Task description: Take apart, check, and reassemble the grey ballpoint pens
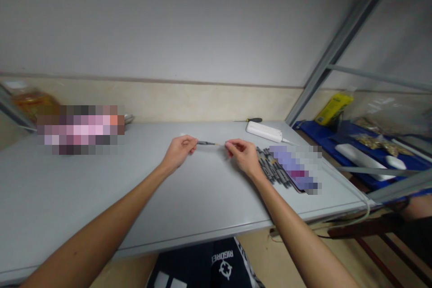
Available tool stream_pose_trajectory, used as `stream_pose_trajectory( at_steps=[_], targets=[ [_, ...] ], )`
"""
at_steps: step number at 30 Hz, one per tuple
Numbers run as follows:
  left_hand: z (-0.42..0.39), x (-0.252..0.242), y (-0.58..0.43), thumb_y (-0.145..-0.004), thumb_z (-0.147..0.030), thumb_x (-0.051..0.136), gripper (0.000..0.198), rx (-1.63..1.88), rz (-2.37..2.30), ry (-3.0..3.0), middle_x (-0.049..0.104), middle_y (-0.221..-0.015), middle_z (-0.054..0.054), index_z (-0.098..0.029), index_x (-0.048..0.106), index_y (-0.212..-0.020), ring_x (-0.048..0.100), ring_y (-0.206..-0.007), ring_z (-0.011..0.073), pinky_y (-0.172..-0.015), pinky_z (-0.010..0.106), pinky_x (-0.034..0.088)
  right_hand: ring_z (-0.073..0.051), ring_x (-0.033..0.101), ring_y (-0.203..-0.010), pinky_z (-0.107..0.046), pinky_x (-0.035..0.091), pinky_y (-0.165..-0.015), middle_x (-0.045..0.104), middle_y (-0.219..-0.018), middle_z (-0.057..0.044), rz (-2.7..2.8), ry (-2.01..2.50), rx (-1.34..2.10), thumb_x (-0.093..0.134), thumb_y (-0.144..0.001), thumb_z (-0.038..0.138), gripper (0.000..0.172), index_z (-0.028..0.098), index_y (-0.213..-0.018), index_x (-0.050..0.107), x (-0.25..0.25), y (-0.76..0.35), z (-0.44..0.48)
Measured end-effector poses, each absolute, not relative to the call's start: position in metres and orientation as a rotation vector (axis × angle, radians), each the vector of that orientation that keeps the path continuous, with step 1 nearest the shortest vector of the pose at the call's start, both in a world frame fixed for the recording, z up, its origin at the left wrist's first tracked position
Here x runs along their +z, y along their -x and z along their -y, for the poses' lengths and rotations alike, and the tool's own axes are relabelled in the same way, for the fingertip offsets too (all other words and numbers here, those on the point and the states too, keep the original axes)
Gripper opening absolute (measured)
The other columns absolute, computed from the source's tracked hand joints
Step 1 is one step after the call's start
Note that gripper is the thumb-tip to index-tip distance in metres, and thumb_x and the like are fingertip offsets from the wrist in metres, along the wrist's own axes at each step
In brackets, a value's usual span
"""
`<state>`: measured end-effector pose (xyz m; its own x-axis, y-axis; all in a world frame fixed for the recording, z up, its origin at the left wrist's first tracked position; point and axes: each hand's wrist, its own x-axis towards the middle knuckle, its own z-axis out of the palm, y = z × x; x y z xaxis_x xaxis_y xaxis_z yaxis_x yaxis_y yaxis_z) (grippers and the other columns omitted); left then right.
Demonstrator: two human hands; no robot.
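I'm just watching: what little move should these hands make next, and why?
I'd probably hold the left hand steady and ease the right hand slightly closer. The left grips the grey pen-like stick, whose thin end points toward the right fingertips. Whether those hold a small part is hard to tell.

dim, soft blur, stretched edges

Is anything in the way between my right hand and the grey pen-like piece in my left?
Nothing visible stands between your right hand and the grey pen-like piece in your left hand; whether piece and right hand touch is too blurred to tell. Similar grey pieces lie to the right, outside that gap.
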<state>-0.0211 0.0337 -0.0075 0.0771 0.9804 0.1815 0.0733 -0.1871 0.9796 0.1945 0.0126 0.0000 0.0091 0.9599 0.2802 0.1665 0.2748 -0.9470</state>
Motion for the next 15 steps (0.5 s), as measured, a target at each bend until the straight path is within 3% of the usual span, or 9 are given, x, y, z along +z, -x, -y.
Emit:
stream_pose_trajectory(
  at_steps=[2, 5, 7, 9, 12, 15],
  targets=[
    [-0.033, -0.007, 0.02, -0.065, -0.045, 0.069, 0.033, 1.256, -1.085, -1.406, 0.059, -0.059, 0.0, -0.013, 0.062, -0.073, 0.051, -0.053, 0.0094, -0.054, 0.023, 0.04, -0.01, 0.049, -0.041, -0.023, 0.041, -0.041, 0.059, -0.052, 0.0, 1.388, 1.134, 0.931, 0.061, -0.072, 0.045, 0.03, 0.015, -0.075, 0.063, 0.002, -0.193, -0.01],
    [-0.031, -0.007, 0.016, -0.061, -0.044, 0.073, 0.035, 1.26, -1.037, -1.369, 0.062, -0.062, 0.002, -0.013, 0.062, -0.073, 0.055, -0.057, 0.0106, -0.058, 0.024, 0.043, -0.008, 0.041, -0.033, -0.018, 0.032, -0.034, 0.053, -0.045, 0.007, 1.287, 1.108, 0.959, 0.06, -0.073, 0.046, 0.039, 0.018, -0.1, 0.058, 0.006, -0.191, -0.006],
    [-0.03, -0.007, 0.015, -0.059, -0.043, 0.075, 0.035, 1.267, -1.022, -1.355, 0.062, -0.062, 0.002, -0.013, 0.062, -0.073, 0.056, -0.058, 0.0112, -0.059, 0.025, 0.044, -0.006, 0.037, -0.03, -0.017, 0.028, -0.031, 0.048, -0.041, 0.01, 1.245, 1.089, 1.006, 0.059, -0.075, 0.046, 0.041, 0.019, -0.105, 0.055, 0.009, -0.19, -0.005],
    [-0.03, -0.007, 0.014, -0.058, -0.042, 0.075, 0.036, 1.279, -1.025, -1.345, 0.062, -0.062, 0.002, -0.013, 0.062, -0.073, 0.056, -0.058, 0.0111, -0.059, 0.025, 0.044, -0.007, 0.042, -0.033, -0.016, 0.03, -0.032, 0.051, -0.044, 0.008, 1.216, 1.029, 1.117, 0.059, -0.075, 0.048, 0.037, 0.018, -0.097, 0.058, 0.011, -0.191, -0.006],
    [-0.031, -0.006, 0.015, -0.057, -0.042, 0.075, 0.036, 1.294, -1.049, -1.325, 0.062, -0.06, 0.002, -0.012, 0.062, -0.073, 0.055, -0.055, 0.0102, -0.057, 0.024, 0.043, -0.011, 0.059, -0.053, -0.018, 0.042, -0.041, 0.064, -0.063, 0.0, 1.185, 0.902, 1.271, 0.069, -0.066, 0.043, 0.036, 0.017, -0.09, 0.061, 0.011, -0.192, -0.008],
    [-0.031, -0.006, 0.016, -0.057, -0.041, 0.075, 0.035, 1.288, -1.054, -1.318, 0.062, -0.059, 0.001, -0.012, 0.062, -0.072, 0.054, -0.054, 0.0098, -0.056, 0.024, 0.041, -0.013, 0.061, -0.055, -0.02, 0.045, -0.043, 0.067, -0.065, -0.003, 1.188, 0.902, 1.301, 0.074, -0.061, 0.043, 0.037, 0.016, -0.084, 0.062, 0.008, -0.193, -0.01]
  ],
)
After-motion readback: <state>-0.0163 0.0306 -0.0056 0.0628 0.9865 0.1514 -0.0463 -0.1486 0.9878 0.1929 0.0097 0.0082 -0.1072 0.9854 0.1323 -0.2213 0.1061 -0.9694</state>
